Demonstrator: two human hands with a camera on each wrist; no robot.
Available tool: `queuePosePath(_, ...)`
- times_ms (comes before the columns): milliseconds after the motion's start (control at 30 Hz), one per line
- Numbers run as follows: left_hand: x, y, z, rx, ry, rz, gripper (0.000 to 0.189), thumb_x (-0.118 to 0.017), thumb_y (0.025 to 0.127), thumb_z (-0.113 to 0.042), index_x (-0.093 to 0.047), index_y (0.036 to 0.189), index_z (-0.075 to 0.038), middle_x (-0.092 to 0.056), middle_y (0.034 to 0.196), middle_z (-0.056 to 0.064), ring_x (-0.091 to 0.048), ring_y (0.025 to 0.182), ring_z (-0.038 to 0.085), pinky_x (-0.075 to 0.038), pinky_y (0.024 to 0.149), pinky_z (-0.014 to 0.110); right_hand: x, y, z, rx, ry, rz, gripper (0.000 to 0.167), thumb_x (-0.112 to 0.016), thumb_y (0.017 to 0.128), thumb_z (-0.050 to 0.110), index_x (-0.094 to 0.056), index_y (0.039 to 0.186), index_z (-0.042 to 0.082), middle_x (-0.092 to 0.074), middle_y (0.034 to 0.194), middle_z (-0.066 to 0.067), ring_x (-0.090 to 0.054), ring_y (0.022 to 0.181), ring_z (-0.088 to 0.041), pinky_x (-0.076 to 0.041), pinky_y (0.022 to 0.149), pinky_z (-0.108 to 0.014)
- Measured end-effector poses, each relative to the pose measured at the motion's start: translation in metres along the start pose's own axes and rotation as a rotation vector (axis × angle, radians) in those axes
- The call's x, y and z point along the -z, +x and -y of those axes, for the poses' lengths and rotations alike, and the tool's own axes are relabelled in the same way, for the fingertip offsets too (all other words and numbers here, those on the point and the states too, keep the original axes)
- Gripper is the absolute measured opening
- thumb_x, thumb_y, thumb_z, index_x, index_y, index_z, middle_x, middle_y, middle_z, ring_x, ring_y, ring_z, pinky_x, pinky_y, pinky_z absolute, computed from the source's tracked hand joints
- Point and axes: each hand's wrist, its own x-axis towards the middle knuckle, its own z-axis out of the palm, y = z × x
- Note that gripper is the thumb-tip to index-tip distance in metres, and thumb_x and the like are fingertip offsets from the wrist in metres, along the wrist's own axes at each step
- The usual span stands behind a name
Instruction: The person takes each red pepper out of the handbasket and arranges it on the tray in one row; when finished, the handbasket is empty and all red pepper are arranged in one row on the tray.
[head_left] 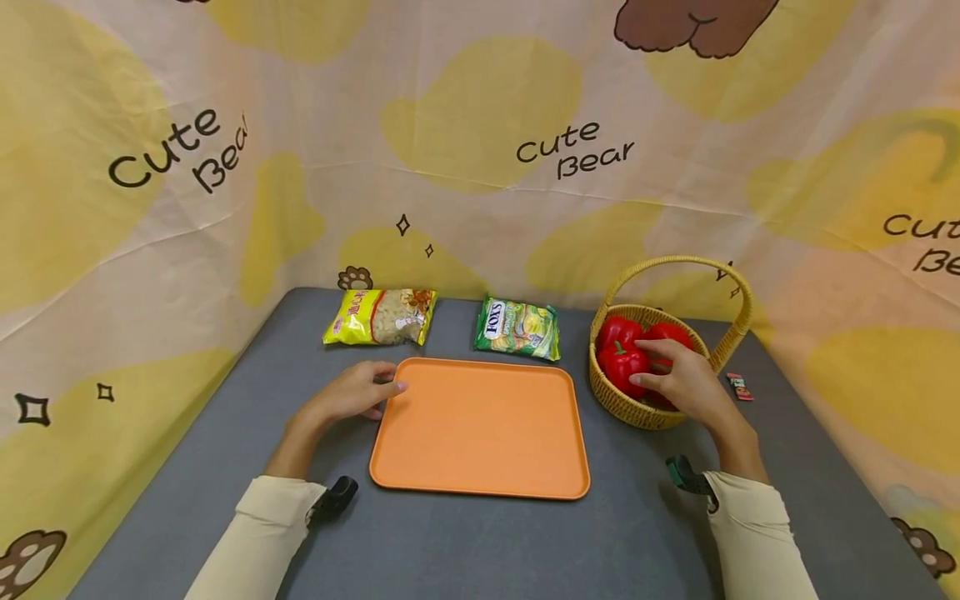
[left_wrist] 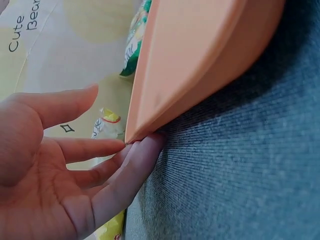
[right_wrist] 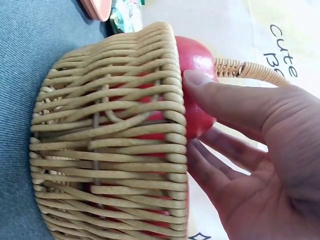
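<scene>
Head view: the left hand (head_left: 356,390), fingers loosely extended and gripping nothing, touches the flat, orange, rectangular tray (head_left: 480,429) near its far-left corner. Rightward, the half-spread right hand (head_left: 688,379) curls around a glossy red bell pepper (head_left: 620,372) inside the round, tan wicker basket (head_left: 626,407); even opposing pressure should suit likely slick sides.
</scene>
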Motion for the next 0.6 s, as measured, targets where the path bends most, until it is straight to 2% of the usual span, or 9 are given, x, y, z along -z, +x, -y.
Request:
queuePosePath(300, 0.0009, -0.0012, -0.0002, 0.006, -0.01, 0.021, 0.059, -0.059, 0.109, -0.023, -0.043, 0.154, 0.012, -0.051, 0.15, 0.032, -0.067, 0.12, 0.036, -0.067, 0.075, 0.037, -0.0019, -0.002, -0.0029, 0.045, 0.023, -0.048, 0.065, -0.083, 0.093, 0.014, -0.056, 0.148, -0.007, -0.048, 0.151, -0.03, -0.064, 0.125, -0.051, -0.054, 0.103, -0.059)
queuePosePath(600, 0.0008, 0.0032, 0.0018, 0.011, -0.029, 0.033, 0.058, -0.058, 0.11, -0.021, -0.042, 0.155, 0.012, -0.05, 0.15, 0.033, -0.065, 0.124, 0.038, -0.067, 0.075, 0.037, -0.0008, -0.0017, -0.0004, 0.004, 0.016, -0.051, 0.064, -0.086, 0.091, 0.023, -0.058, 0.143, -0.002, -0.054, 0.148, -0.031, -0.062, 0.129, -0.049, -0.053, 0.106, -0.063)
